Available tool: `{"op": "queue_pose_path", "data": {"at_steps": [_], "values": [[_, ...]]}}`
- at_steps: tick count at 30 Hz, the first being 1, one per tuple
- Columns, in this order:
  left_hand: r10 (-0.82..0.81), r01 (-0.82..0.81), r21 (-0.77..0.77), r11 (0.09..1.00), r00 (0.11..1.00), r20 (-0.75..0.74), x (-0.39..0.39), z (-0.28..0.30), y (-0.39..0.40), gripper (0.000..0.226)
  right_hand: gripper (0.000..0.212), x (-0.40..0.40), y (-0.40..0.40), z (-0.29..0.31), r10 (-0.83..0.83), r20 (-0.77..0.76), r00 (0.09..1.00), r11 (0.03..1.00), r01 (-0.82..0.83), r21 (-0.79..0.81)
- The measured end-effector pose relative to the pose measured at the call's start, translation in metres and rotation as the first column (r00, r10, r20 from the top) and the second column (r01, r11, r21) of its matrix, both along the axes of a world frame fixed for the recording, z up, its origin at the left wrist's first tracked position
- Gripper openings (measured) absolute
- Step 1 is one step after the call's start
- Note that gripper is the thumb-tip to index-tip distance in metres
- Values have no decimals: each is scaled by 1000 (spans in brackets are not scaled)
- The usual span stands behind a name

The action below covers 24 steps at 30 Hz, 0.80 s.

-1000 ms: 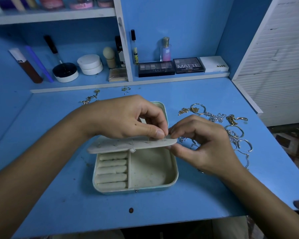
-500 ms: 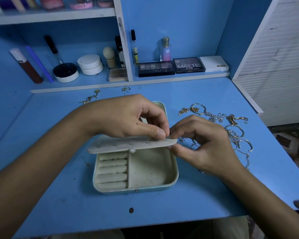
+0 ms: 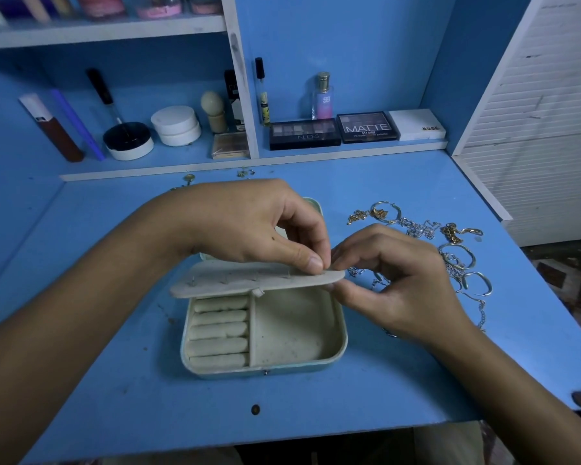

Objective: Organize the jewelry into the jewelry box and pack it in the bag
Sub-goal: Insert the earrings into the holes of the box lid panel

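The pale green, rounded-square jewelry box sat open on the blue desk, and it was my landmark for everything else. Its row of cream ring rolls on the left side held nothing I could see, and the plain compartment on the right side was bare too. Over the box's far half I held the cream padded earring panel, which already carried a few small studs. My left hand pinched the panel's right end from above with thumb and forefinger, and my right hand pinched the same end from the side, thumb beneath, apparently working a tiny earring in; the piece itself was too small to make out. To the right of the box lay the tangled heap of gold and silver chains and hoops, all yet unpacked, and a few small gold pieces lay beyond the box near the shelf edge. I judged the job barely begun: most jewelry was outside, the box was unclosed, and no bag was in view.
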<state>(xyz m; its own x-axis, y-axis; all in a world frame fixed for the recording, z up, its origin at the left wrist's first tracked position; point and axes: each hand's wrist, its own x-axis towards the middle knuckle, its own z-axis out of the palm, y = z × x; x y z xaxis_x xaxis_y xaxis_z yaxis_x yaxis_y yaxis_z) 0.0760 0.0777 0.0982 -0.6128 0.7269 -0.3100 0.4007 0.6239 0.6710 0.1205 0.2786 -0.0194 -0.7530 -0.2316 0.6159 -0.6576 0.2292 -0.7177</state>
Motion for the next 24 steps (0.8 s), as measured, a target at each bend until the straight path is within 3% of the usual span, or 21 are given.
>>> {"op": "queue_pose_path", "data": {"at_steps": [24], "values": [[-29,25,-75,997,998,-55,0,4,2,5,14,0,-2,-1,-23,-41,999,1000,23,7]]}}
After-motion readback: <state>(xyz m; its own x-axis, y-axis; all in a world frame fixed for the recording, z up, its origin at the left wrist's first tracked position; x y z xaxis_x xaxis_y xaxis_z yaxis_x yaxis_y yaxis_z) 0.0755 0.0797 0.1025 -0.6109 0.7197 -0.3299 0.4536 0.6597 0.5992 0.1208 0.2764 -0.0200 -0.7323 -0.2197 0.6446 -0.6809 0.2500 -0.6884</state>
